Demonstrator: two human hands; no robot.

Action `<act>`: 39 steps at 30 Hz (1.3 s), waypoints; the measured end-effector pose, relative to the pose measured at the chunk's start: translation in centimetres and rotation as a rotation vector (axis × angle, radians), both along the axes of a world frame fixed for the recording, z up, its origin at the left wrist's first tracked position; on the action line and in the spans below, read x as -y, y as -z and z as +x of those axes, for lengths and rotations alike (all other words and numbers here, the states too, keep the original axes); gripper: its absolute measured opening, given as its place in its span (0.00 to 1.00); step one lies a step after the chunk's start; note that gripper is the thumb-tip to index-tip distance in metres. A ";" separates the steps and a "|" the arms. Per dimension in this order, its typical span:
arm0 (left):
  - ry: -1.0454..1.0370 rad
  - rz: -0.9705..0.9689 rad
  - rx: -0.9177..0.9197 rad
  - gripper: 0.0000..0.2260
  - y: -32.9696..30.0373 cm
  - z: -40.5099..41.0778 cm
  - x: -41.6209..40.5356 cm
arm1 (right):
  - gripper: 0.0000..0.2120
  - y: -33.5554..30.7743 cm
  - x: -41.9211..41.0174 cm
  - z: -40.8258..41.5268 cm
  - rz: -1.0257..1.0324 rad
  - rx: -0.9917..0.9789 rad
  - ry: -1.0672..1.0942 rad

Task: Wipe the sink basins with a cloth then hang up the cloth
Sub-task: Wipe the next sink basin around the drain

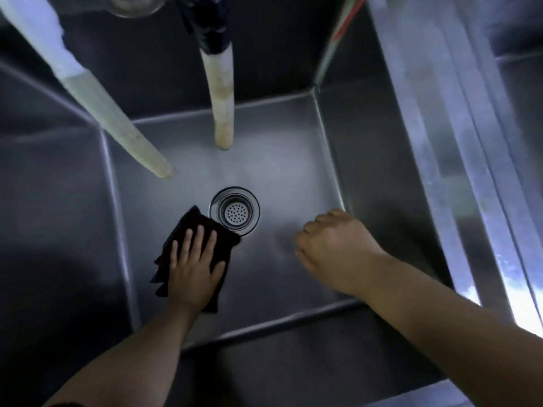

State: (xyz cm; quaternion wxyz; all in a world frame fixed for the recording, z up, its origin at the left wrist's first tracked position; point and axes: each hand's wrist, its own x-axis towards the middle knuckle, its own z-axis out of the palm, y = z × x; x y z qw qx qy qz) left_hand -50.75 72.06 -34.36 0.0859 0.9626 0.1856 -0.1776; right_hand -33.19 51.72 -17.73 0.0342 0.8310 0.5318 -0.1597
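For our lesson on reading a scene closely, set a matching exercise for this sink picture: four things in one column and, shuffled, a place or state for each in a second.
Things:
1. cloth
2. drain
3. right hand
4. middle hose

Places or states:
A. hanging down from above, its end above the basin floor
B. loosely curled, holding nothing
C. pressed flat under the left hand
D. in the middle of the basin floor, full of small holes

Pairs: 1-C, 2-D, 3-B, 4-A

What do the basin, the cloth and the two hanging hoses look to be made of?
Basin: likely brushed stainless steel, grey with soft reflections and folded corners. Cloth: dark, soft fabric, creased under the left hand. Hoses: seemingly translucent plastic tubing, yellowed.
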 end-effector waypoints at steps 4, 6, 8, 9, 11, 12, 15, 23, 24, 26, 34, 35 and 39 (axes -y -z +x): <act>-0.265 0.066 0.084 0.27 1.2 5.1 -2.0 | 0.09 2.9 -0.1 -0.8 -0.062 -0.170 0.063; -0.309 0.101 0.120 0.26 2.0 8.0 -3.3 | 0.14 3.7 0.0 -0.8 -0.041 -0.191 0.081; -0.306 0.108 0.168 0.26 2.5 10.9 -4.5 | 0.15 4.3 0.4 -0.5 -0.064 -0.181 0.062; -0.296 0.099 0.188 0.26 2.7 12.4 -5.0 | 0.14 4.5 0.8 -0.3 -0.080 -0.184 0.057; -0.260 0.079 0.205 0.26 3.1 15.2 -5.6 | 0.11 4.4 1.5 0.3 -0.111 -0.167 0.051; -0.228 0.079 0.204 0.26 3.3 16.6 -5.6 | 0.10 4.5 1.9 0.6 -0.118 -0.137 0.062; -0.096 0.105 0.195 0.27 3.5 20.0 -3.9 | 0.10 4.4 2.8 1.0 -0.140 -0.127 0.134; 0.297 0.032 0.175 0.28 3.2 18.3 5.9 | 0.14 5.8 3.2 1.3 -0.103 -0.214 0.134; 0.332 0.027 0.162 0.28 3.0 17.2 6.7 | 0.14 6.0 3.4 1.3 -0.099 -0.237 0.136; 0.397 0.010 0.144 0.28 2.5 14.7 7.6 | 0.13 6.3 3.6 1.0 -0.096 -0.274 0.129; 0.406 -0.024 0.080 0.27 1.5 3.4 4.5 | 0.15 6.8 3.8 0.7 -0.188 -0.342 0.175; 0.345 -0.021 0.064 0.27 1.3 2.5 3.8 | 0.15 6.8 3.7 0.8 -0.203 -0.334 0.178; 0.045 0.009 0.032 0.28 1.2 1.2 1.6 | 0.14 6.7 3.4 0.7 -0.227 -0.322 0.169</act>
